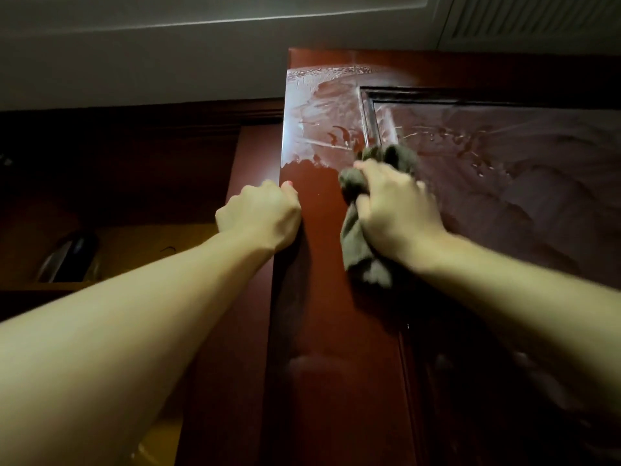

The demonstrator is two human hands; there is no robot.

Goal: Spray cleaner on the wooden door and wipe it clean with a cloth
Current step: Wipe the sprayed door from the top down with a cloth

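The dark red wooden door (pixel 322 324) stands open, seen from below, its top corner near the ceiling. White cleaner film and streaks cover its upper left part and the recessed panel (pixel 504 156). My right hand (pixel 393 210) grips a bunched grey-green cloth (pixel 363 257) and presses it against the door beside the panel's left moulding. My left hand (pixel 262 216) grips the door's left edge, fingers curled round it, thumb on the front face. No spray bottle is in view.
The dark red door frame (pixel 168 116) runs behind the door at the left. A lit wooden shelf (pixel 141 237) at the left holds a dark rounded object (pixel 69 260). White ceiling (pixel 168 45) and a vent grille (pixel 537 18) lie above.
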